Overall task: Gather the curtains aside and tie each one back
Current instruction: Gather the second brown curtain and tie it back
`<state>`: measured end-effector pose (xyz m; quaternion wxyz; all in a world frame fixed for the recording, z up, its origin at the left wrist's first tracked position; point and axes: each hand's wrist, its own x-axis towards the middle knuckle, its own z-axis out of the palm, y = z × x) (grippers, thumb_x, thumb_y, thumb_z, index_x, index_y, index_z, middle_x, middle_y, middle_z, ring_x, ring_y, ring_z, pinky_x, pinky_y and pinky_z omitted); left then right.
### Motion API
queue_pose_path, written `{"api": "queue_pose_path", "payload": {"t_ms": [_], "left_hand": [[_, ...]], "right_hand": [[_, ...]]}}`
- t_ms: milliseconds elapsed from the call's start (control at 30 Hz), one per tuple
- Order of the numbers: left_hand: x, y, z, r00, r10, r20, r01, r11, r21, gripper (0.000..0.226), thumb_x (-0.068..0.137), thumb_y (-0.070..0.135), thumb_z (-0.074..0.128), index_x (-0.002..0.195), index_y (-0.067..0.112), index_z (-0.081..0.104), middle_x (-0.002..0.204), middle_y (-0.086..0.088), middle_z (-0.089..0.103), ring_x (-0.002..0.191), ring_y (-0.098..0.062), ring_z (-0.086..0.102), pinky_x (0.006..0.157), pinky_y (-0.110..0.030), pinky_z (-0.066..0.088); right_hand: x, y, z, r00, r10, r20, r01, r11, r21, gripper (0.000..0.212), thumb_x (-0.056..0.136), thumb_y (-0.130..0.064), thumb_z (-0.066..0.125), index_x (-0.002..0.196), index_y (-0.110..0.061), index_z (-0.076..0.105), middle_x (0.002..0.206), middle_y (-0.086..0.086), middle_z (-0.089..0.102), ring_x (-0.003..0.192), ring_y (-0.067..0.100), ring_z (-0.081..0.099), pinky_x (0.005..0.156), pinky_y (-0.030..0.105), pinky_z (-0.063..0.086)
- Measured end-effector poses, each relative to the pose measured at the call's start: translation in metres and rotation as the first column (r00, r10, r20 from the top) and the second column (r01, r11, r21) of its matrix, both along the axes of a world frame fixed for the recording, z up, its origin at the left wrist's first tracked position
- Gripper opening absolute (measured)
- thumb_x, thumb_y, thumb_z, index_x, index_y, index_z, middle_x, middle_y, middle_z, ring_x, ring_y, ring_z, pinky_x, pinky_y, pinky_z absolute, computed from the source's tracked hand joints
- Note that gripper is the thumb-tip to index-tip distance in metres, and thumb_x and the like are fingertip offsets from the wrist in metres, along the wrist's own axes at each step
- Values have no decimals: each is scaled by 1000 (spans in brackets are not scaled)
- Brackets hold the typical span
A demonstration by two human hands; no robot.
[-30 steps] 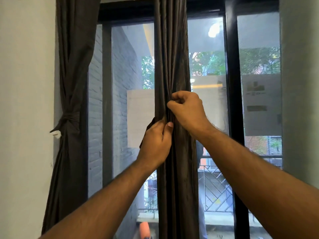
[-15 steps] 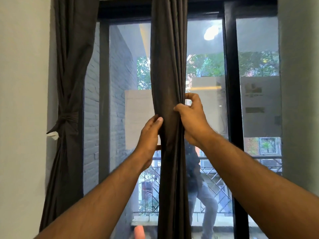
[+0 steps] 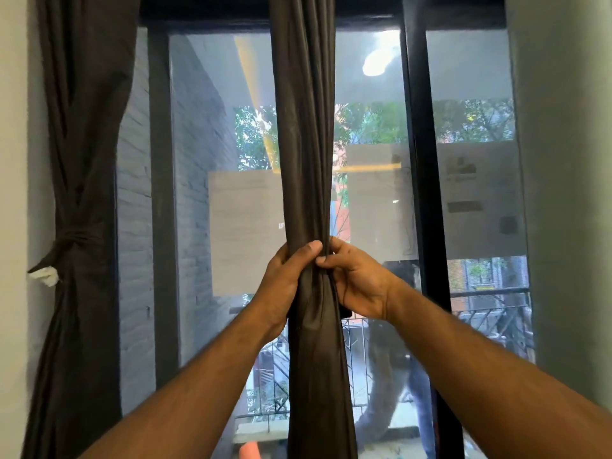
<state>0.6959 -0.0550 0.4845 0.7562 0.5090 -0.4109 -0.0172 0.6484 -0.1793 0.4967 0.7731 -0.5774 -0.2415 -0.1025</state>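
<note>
Curtains: two dark brown panels hang at a tall window [image 3: 212, 200] with a black frame.
Middle curtain [image 3: 306, 144]: gathered into a narrow upright bundle in front of the glass, just left of the black vertical frame bar [image 3: 427, 193]; no tie shows on it.
Left hand [image 3: 284, 286]: wraps the bundle from its left side, thumb laid across the front of the fabric, fingers hidden behind it.
Right hand [image 3: 359, 283]: grips the same bundle from its right side at the same height, thumb tip touching the left thumb, fingers curled round the back of the cloth.
Bundle at the grip: squeezed thinnest between the two hands, widening again below them.
Left curtain [image 3: 82, 127]: pulled against the left wall [image 3: 13, 193], cinched at mid-height by a knotted tie-back [image 3: 77, 240] of the same fabric, flaring above and below the knot.
White tab [image 3: 44, 276]: sticks out just beside the knot, towards the wall.
Right wall [image 3: 569, 193]: plain, pale, well apart from the held curtain.
Outside: brick wall, trees and a metal railing show through the glass, partly blurred.
</note>
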Motion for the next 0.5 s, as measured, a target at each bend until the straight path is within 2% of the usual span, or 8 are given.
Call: {"api": "queue_pose_path", "payload": {"t_ms": [133, 200, 267, 367, 400, 433, 500], "left_hand": [[12, -16, 2, 995, 82, -61, -84, 996, -20, 32, 89, 21, 66, 118, 9, 64, 107, -15, 72, 92, -27, 72, 81, -36, 59], [16, -23, 1, 989, 139, -48, -140, 990, -17, 28, 89, 20, 66, 115, 11, 64, 102, -12, 73, 87, -25, 73, 76, -34, 60], [19, -31, 1, 981, 189, -38, -190, 982, -24, 21, 91, 18, 64, 111, 13, 64, 97, -10, 74, 83, -23, 73, 72, -33, 61], [24, -39, 1, 967, 245, -65, -248, 967, -53, 20, 93, 16, 60, 111, 9, 65, 95, -13, 73, 81, -26, 72, 74, -37, 60], [26, -40, 1, 965, 251, -78, -256, 965, -61, 21, 94, 16, 59, 112, 8, 66, 95, -14, 73, 83, -27, 72, 76, -38, 60], [28, -41, 1, 964, 251, -90, -257, 964, -60, 22, 94, 17, 59, 113, 8, 66, 97, -14, 73, 85, -28, 72, 78, -39, 59], [31, -40, 1, 965, 247, -92, -253, 966, -57, 20, 95, 19, 57, 111, 11, 66, 99, -13, 74, 89, -28, 72, 79, -38, 59]], "right_hand": [[15, -16, -12, 999, -23, -34, 24, 999, 24, 23, 94, -5, 52, 115, -3, 60, 102, 18, 69, 88, 26, 70, 81, 39, 59], [22, -23, -13, 982, -186, -36, 183, 981, -68, 20, 93, -13, 58, 111, -4, 60, 92, 16, 68, 77, 24, 69, 69, 39, 58], [27, -30, -9, 909, -415, 32, 412, 886, -212, 19, 88, -20, 67, 98, -5, 62, 77, 12, 63, 61, 21, 62, 54, 32, 54], [39, -44, -1, 697, -672, 248, 716, 643, -272, 33, 69, -29, 84, 73, -10, 58, 62, 4, 57, 56, 16, 53, 53, 27, 47], [42, -48, 3, 637, -707, 307, 771, 575, -275, 37, 64, -30, 87, 74, -11, 57, 62, 2, 55, 57, 14, 51, 54, 25, 45], [43, -51, 6, 618, -712, 333, 786, 550, -283, 41, 62, -28, 89, 82, -10, 58, 64, 1, 53, 58, 12, 49, 54, 22, 43], [43, -54, 14, 689, -649, 323, 725, 620, -300, 50, 63, -18, 89, 103, -15, 59, 73, 3, 52, 62, 11, 51, 54, 18, 43]]}}
